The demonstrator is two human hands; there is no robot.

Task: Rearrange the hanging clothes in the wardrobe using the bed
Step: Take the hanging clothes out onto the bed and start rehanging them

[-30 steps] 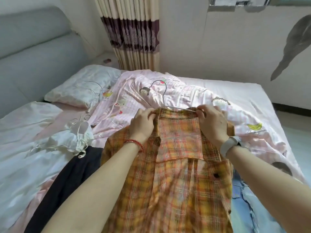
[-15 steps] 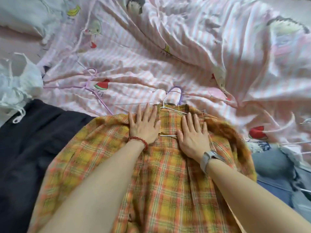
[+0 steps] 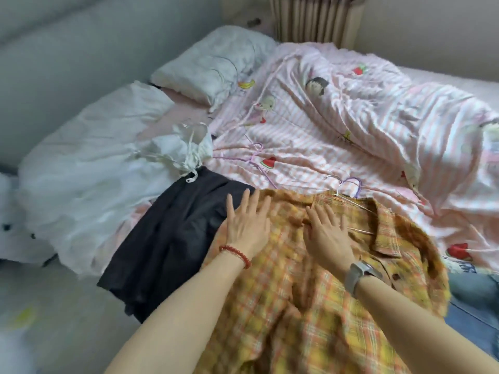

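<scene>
Both my hands have slid leftward across the plaid shirt (image 3: 310,306) on the bed (image 3: 445,87): left hand (image 3: 247,225) and right hand (image 3: 328,236) lie flat, fingers spread. Its hanger (image 3: 348,186) is mostly hidden under the collar; soft woven cloth looks blurred.

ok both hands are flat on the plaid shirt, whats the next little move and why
Probably take hold of the hanger hooks at the collar with the right hand and lift. The plaid shirt lies spread flat on the bed, on its hanger, with both the right and left hand open on it, gripping nothing.
</scene>
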